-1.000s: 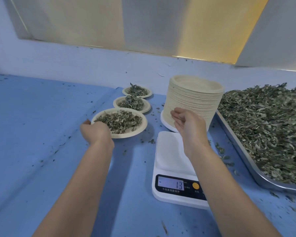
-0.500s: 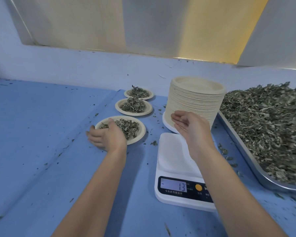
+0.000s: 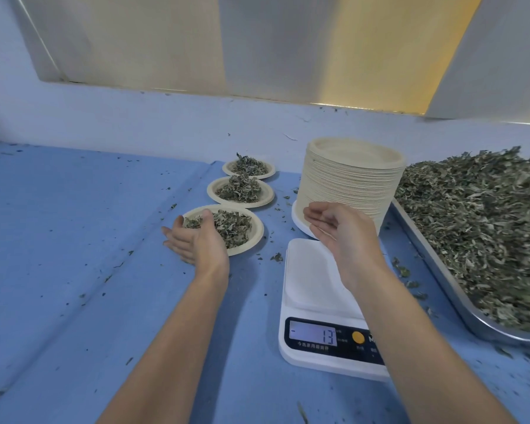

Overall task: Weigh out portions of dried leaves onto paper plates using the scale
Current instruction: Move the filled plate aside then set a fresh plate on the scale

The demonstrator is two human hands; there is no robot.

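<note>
Paper plate w/ leaves by flat left hand; scale -13

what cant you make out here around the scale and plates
Head view:
Scale: labels under its display too small; right buttons hidden by the right forearm.
Nearest plate: left rim covered by the left hand.
Tray: cut off by the right edge.
Plate stack: base hidden behind the right hand.

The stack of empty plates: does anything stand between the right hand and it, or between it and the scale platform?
Nothing visible does. The right hand hovers with relaxed fingers just in front of the stack of empty plates, and no object lies between them. The scale platform just in front of the stack is bare.
</note>
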